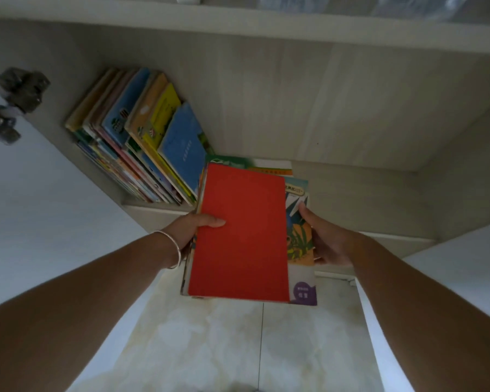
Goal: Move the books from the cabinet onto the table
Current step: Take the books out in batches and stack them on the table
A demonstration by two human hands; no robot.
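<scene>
I hold a flat stack of books (300, 244) in front of the open cabinet, half out past the shelf's front edge. A plain red book (241, 236) lies on top of it, over colourful picture books. My left hand (194, 226) grips the stack's left edge, thumb on the red cover. At the stack's right edge my right hand (327, 239) grips it, thumb on a picture book's cover. Several more books (142, 134) lean in a row against the cabinet's left wall on the shelf (365, 176).
Open white cabinet doors stand on both sides, the left door (40, 193) with a metal hinge (14, 103) and the right door (450, 273). An upper shelf board (238, 26) runs overhead. Pale tiled floor (238, 349) lies below the stack.
</scene>
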